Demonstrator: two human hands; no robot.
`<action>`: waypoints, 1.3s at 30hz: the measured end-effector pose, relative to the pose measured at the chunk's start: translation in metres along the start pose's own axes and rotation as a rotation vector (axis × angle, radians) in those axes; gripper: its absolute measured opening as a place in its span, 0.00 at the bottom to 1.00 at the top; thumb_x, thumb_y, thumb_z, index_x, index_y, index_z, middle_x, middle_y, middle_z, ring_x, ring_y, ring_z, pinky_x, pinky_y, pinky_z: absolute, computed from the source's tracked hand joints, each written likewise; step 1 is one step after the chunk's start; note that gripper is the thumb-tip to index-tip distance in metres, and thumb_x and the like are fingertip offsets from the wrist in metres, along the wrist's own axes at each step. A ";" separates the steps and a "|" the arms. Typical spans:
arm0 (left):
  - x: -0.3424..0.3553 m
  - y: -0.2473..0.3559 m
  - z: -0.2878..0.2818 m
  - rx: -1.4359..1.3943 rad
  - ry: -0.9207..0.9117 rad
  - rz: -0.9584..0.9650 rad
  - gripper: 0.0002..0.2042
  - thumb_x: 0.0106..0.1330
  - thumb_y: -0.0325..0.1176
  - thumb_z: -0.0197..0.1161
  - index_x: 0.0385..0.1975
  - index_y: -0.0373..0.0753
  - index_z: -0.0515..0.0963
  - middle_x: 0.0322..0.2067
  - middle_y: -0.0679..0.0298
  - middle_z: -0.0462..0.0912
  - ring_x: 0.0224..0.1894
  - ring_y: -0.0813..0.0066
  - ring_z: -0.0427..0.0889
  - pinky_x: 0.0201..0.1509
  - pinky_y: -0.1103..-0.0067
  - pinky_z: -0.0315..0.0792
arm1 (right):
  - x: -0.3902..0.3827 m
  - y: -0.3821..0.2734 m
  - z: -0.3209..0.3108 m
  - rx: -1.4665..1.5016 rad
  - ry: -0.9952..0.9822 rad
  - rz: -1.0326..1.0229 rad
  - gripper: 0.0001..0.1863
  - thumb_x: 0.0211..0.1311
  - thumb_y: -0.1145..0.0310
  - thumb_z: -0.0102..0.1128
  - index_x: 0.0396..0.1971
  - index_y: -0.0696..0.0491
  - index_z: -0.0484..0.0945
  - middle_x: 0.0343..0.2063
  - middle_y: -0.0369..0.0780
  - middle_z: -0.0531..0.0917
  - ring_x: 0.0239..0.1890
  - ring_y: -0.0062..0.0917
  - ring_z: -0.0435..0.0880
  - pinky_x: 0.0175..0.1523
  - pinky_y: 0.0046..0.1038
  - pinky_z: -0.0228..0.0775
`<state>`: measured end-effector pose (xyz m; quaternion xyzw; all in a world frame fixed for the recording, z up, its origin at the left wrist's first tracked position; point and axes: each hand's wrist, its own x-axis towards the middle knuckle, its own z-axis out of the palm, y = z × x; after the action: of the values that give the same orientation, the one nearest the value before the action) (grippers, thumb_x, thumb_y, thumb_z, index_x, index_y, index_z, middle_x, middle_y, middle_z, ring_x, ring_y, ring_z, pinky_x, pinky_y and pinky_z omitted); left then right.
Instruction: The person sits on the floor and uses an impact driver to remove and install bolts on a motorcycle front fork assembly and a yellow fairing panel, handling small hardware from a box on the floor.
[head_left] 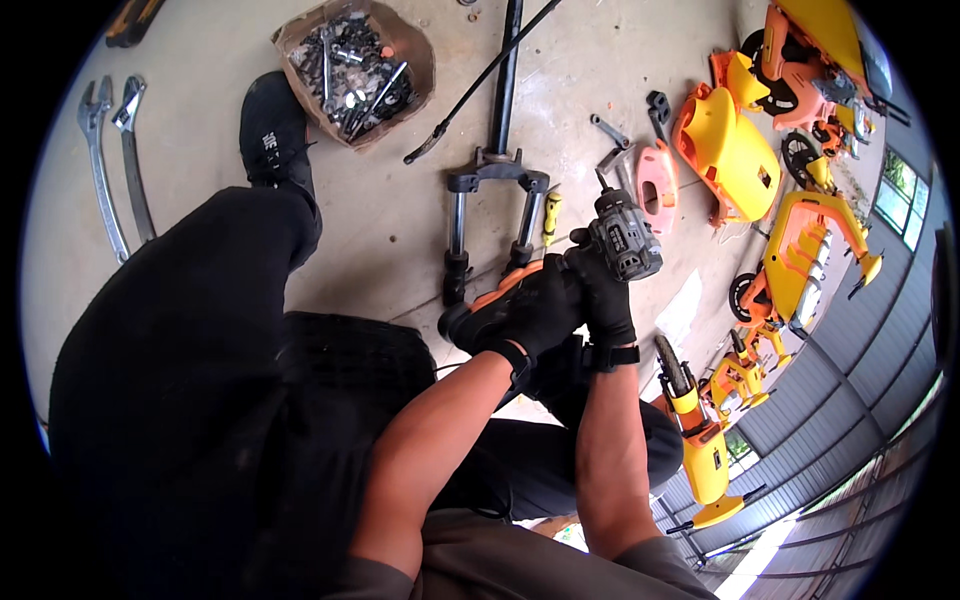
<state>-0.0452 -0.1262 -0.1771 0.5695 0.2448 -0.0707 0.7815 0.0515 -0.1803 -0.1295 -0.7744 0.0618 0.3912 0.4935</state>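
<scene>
Head view: power drill (625,240) up in the right hand (606,300), just right of the fork (497,178)

And it's a firm grip from the right hand, black glove closed round the drill, the grey-and-black body riding above the knuckles, its bit (602,180) angled up and slightly left! Tight alongside comes the left hand (545,312), also gloved, fingers curled in against the right; whether that grip has anything inside, I cannot tell from here. Straps circle both wrists.

Just past the left hand, partly covered by it, sits a black thing with an orange edge (490,300). Beyond that lies the fork, flat on the floor (390,235), two legs toward the person, dark stem running away. Between fork and drill, look, a yellow-handled tool (551,218)!

Swing right: a pink part (657,190), then a big yellow panel (735,150), and out at the edge a line of yellow-and-orange two-wheelers (797,262) in front of a ribbed wall (850,370).

Over to the left, a thin black cable (485,77) slants across the fork's stem, a cardboard box (425,62) brims with loose metal bits beside a black shoe (268,130), and two adjustable wrenches (103,175) lie side by side at the far left.
</scene>
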 end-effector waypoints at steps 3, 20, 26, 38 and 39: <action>0.006 0.003 -0.001 0.006 -0.010 0.007 0.32 0.53 0.36 0.71 0.52 0.27 0.61 0.40 0.50 0.82 0.46 0.53 0.82 0.48 0.66 0.75 | 0.000 -0.006 0.001 -0.012 0.033 -0.011 0.19 0.54 0.76 0.65 0.47 0.56 0.75 0.40 0.34 0.79 0.39 0.18 0.78 0.44 0.22 0.72; 0.006 0.015 -0.008 -0.069 0.072 -0.094 0.32 0.52 0.41 0.71 0.51 0.28 0.64 0.39 0.46 0.81 0.45 0.47 0.81 0.45 0.63 0.74 | 0.006 0.002 -0.001 -0.050 0.073 -0.080 0.18 0.62 0.69 0.62 0.50 0.59 0.75 0.40 0.41 0.82 0.40 0.23 0.82 0.46 0.25 0.74; 0.003 0.022 -0.007 -0.028 0.179 -0.031 0.28 0.58 0.40 0.67 0.53 0.33 0.66 0.41 0.45 0.81 0.44 0.46 0.81 0.46 0.61 0.74 | 0.011 -0.004 0.008 -0.128 0.250 -0.124 0.16 0.61 0.68 0.63 0.46 0.61 0.79 0.37 0.39 0.84 0.37 0.20 0.81 0.43 0.23 0.73; 0.001 0.008 0.002 0.063 0.125 -0.012 0.31 0.56 0.39 0.67 0.57 0.32 0.64 0.44 0.47 0.80 0.44 0.48 0.81 0.45 0.63 0.75 | 0.011 0.004 0.001 0.008 0.193 -0.046 0.18 0.64 0.66 0.61 0.49 0.60 0.77 0.39 0.40 0.84 0.40 0.22 0.82 0.45 0.24 0.73; -0.001 0.013 -0.001 0.068 0.125 -0.009 0.33 0.55 0.39 0.68 0.58 0.32 0.63 0.43 0.46 0.80 0.43 0.48 0.81 0.45 0.63 0.75 | 0.010 0.003 0.000 0.089 0.123 -0.003 0.18 0.64 0.66 0.61 0.50 0.60 0.76 0.40 0.41 0.84 0.40 0.23 0.82 0.46 0.24 0.74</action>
<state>-0.0407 -0.1210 -0.1655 0.5981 0.2930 -0.0469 0.7444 0.0570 -0.1791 -0.1384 -0.7744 0.1080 0.3389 0.5232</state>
